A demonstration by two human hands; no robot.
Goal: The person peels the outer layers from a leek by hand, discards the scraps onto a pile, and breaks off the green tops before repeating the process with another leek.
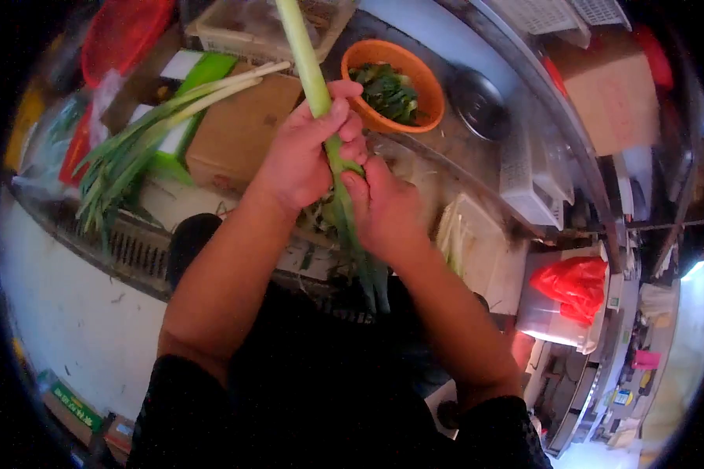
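A long green onion [309, 70] runs through both of my hands, its thick pale stalk pointing up and away and its dark leaves hanging toward my lap. My left hand [309, 148] is closed around the stalk. Just below it, my right hand [387, 207] pinches the onion where the leaves branch off. To the left, a bunch of green onions [145, 141] lies across a cardboard box [242, 133]. Beyond my hands, an orange basin [434, 90] holds green leaf pieces [387, 92]. Pale stalks [452, 234] lie in a white tray [489, 254] at the right.
A round dark lid [477, 104] lies beside the basin. White plastic baskets [528, 184] stand farther right, near a white bucket [559, 316] with a red plastic bag [571, 285]. A red basin [125, 35] and a beige crate [242, 39] are at the upper left.
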